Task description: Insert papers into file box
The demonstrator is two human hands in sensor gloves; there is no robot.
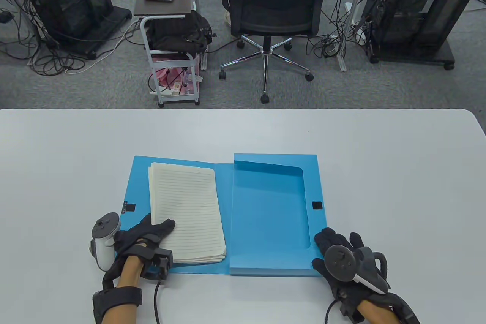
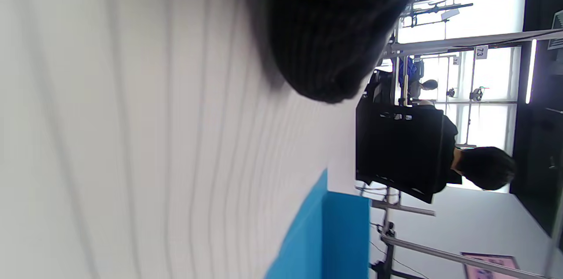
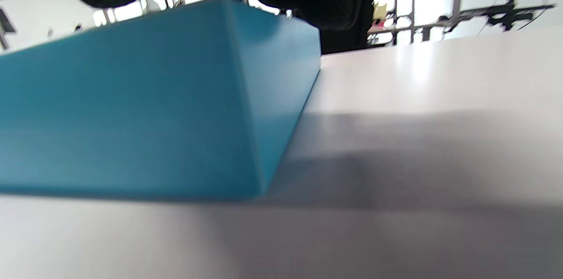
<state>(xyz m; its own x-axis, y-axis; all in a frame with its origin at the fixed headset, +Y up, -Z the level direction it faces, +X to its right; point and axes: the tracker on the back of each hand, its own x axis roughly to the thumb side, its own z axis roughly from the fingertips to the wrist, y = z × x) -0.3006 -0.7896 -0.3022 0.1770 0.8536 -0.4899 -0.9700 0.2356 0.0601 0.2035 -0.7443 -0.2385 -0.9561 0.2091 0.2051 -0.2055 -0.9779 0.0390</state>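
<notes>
Risk: papers [image 1: 186,212] lie loose on the open lid of the file box [image 1: 271,217], left hand [image 1: 146,234] resting flat on them, right hand [image 1: 336,250] touching the tray's near corner, grip unclear; stack could fan or slide onto the bench [image 1: 398,172] when lifted.

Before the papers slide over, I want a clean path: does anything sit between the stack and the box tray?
Nothing visible does. The papers lie on the open lid under the left hand, right beside the tray; the right hand holds the tray's near right corner.
</notes>
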